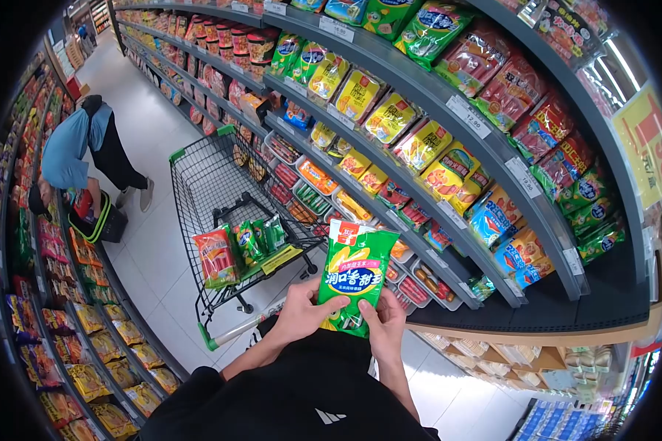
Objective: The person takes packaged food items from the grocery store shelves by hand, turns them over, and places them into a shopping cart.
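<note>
Both of my hands hold one green packet of corn sausages (355,275) upright in front of my chest, its printed face toward me. My left hand (305,309) grips the packet's left edge, thumb across the front. On the right edge, my right hand (385,321) pinches it the same way. Just beyond, to the left, stands a black wire shopping cart (198,187) with green corners. Inside it are a red-and-green sausage packet (217,257) and several green packets (251,242).
A curved shelf unit (390,132) full of packaged sausages runs along the right. Snack shelves (81,331) line the left. In the aisle (162,242), a person in a blue top (77,143) bends over a black basket (110,224). The cart's handle (239,328) lies close to my left arm.
</note>
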The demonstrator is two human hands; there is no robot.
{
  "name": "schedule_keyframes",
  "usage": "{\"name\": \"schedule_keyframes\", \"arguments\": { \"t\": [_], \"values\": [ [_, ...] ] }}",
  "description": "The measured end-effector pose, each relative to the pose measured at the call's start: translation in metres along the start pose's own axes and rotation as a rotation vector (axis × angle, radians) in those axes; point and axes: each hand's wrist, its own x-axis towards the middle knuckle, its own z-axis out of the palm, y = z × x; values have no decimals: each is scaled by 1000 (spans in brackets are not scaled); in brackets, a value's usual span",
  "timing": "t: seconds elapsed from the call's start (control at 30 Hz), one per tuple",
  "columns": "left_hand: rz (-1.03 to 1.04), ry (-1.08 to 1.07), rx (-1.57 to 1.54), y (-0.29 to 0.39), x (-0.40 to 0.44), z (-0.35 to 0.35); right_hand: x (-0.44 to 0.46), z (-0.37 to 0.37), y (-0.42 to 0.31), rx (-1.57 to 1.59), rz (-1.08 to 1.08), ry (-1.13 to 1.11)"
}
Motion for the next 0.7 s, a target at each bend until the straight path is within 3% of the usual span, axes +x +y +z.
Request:
{"name": "schedule_keyframes", "arguments": {
  "t": [0.53, 0.7],
  "values": [
    [21, -12, -33, 3, 6, 4, 2, 1, -7, 5, 25, -18],
    [144, 74, -19, -11, 15, 14, 8, 2, -9, -40, -8, 31]
  ]
}}
